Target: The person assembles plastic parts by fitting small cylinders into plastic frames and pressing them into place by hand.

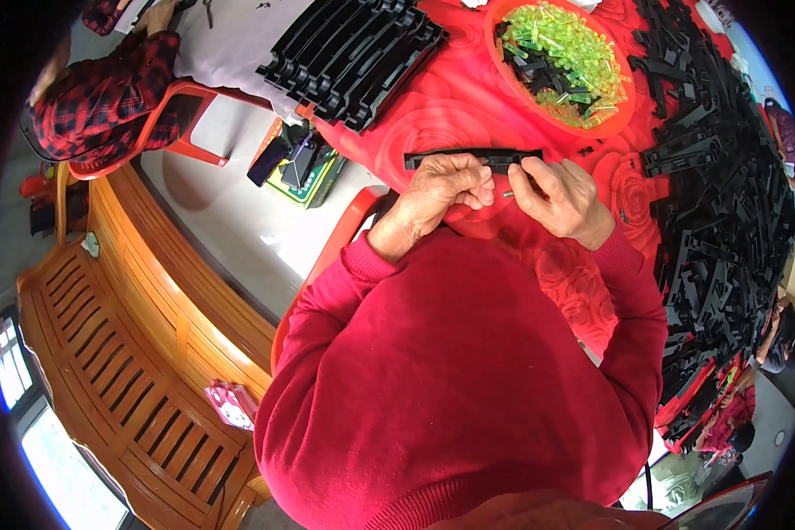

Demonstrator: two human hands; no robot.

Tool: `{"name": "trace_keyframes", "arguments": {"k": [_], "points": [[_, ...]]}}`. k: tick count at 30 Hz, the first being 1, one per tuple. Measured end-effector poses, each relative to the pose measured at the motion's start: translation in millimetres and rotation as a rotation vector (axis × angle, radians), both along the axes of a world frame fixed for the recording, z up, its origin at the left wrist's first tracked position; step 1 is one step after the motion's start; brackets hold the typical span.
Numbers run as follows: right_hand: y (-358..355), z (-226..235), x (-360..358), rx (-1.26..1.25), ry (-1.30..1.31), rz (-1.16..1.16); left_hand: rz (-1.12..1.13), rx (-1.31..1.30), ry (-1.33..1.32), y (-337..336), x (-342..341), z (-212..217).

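A long black plastic strip (501,160) lies crosswise on the red tablecloth, just beyond my hands. My left hand (443,189) is closed in front of its left half, thumb and fingertips pinched together; whatever is between them is too small to make out. My right hand (560,196) is closed near the strip's right end, its thumb and forefinger pinched. At those fingertips shows the end of a small greyish-green piece (507,193), whose kind is unclear. The fingertips of the two hands are a little apart.
An orange-red basin (628,99) of small yellow-green tubes and black bits stands beyond on the right. Black plastic parts (711,203) are heaped along the right. Curved black strips (353,57) lie in a row at the far left. A wooden bench (141,371) and a seated person (106,97) are left.
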State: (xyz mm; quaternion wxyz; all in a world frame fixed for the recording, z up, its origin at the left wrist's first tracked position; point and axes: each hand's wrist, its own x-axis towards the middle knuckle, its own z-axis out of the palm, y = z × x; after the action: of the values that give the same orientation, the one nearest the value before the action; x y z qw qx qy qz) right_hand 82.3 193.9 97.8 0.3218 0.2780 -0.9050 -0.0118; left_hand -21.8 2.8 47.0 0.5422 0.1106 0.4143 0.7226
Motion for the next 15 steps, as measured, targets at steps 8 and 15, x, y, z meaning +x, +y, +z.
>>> {"name": "trace_keyframes", "arguments": {"k": [8, 15], "points": [[-8, 0, 5, -0.070, 0.036, 0.050, -0.043, 0.049, -0.063, -2, 2, 7], [-17, -15, 14, -0.470, -0.113, 0.028, -0.056, 0.003, -0.135, -6, 4, 2]]}}
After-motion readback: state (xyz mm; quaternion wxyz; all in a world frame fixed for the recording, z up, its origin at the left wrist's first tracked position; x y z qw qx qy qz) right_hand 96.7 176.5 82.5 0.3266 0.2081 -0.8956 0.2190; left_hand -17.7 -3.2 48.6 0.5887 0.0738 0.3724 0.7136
